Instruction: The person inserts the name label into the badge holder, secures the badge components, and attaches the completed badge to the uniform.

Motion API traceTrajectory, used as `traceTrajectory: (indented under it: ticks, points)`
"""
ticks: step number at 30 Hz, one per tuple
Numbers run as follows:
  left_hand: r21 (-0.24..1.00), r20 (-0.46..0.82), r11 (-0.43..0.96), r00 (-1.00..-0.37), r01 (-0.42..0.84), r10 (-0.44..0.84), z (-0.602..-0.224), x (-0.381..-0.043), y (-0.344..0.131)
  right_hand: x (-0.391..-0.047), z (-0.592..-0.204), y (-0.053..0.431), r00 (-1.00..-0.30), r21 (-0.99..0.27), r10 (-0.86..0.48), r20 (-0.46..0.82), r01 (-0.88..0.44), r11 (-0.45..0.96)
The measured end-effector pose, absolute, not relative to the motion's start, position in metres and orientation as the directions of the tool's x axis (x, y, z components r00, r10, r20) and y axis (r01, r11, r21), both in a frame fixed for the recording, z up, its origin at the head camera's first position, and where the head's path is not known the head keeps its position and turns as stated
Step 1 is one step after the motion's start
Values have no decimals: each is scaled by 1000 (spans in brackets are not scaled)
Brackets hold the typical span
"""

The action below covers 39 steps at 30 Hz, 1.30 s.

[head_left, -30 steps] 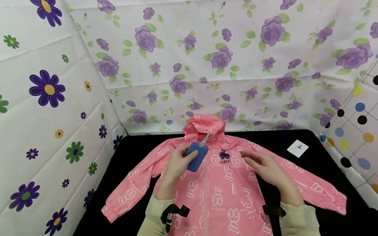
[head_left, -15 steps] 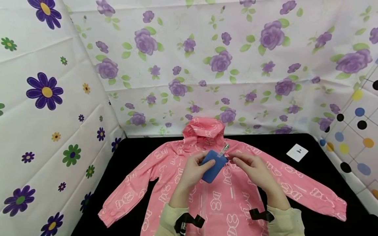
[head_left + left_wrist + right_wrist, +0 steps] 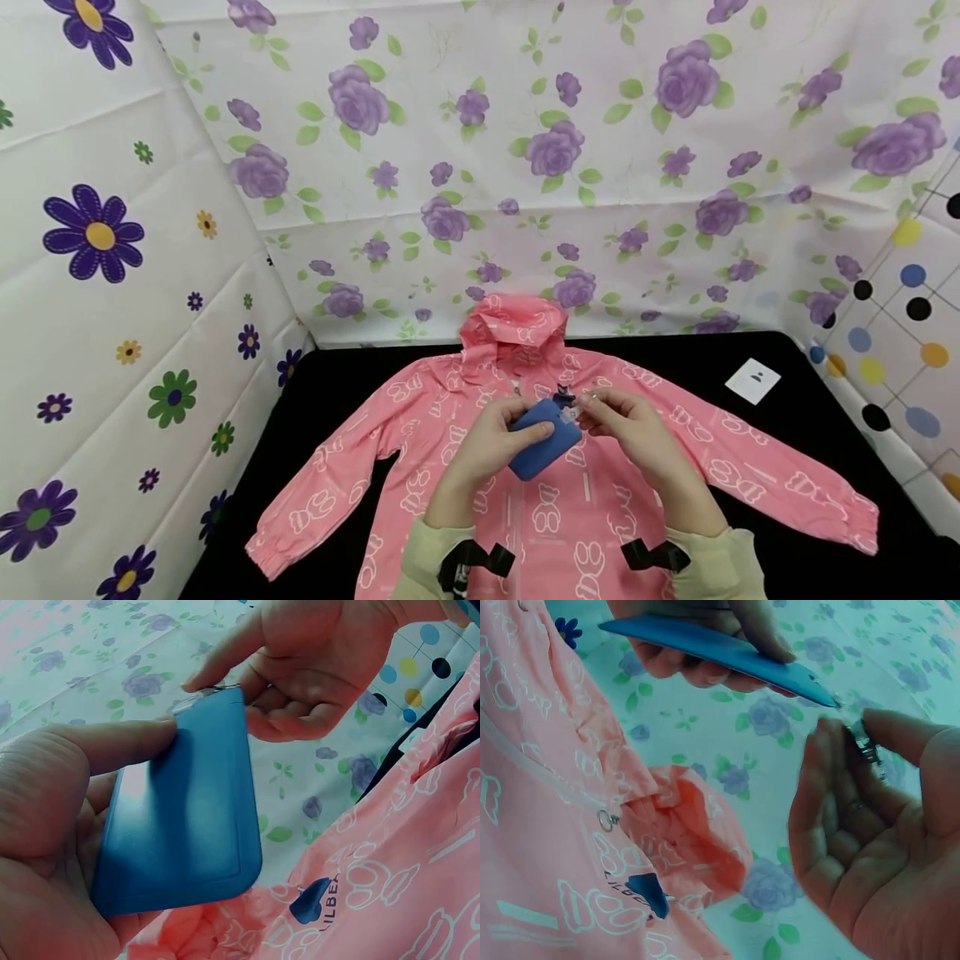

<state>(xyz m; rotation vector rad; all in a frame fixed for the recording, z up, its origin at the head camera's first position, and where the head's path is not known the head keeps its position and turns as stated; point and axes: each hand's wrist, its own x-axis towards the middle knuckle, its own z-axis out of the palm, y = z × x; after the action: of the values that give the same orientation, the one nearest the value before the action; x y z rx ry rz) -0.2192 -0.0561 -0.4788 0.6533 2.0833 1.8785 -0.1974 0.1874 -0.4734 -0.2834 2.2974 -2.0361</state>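
A blue badge holder (image 3: 542, 454) is gripped in my left hand (image 3: 487, 442), with the thumb lying across its flat face in the left wrist view. From its top end runs a clear strap with a metal clip (image 3: 864, 742). My right hand (image 3: 630, 429) pinches that clip between thumb and fingers, the other fingers loosely bent. Both hands are above the chest of a pink hooded jacket (image 3: 547, 517), close to its dark bear logo (image 3: 649, 892). The jacket lies spread out front up, hood at the far end, and its zip pull (image 3: 606, 820) shows near the neck.
A white card (image 3: 753, 381) with a small figure printed on it lies to the right of the hood. The table (image 3: 352, 375) is covered in black. Flower-patterned cloth (image 3: 450, 167) hangs behind it, with patterned sheets on both sides.
My left hand has moved right with the badge holder and tilted it. My right hand has come left and now holds the clip, which hung free at first.
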Motion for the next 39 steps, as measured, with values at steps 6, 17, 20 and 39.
traceTrajectory:
  ticks: [6,17,20,39]
  points:
    - [987,67,98,-871,131,487,-480,-220,-60,-195,-472,188,-987,-982,-142,77,-99,160]
    - [987,48,111,-872,117,488,-485,-223,-57,-189,-468,196,-992,-988,-111,68,-82,128]
    - [986,42,121,-878,113,477,-485,-223,-59,-188,-468,196,-986,-990,-147,80,-95,99]
    - [975,216,-7,-943,222,252,-489,-228,-60,-188,-463,191,-997,-997,-38,71,-69,-47]
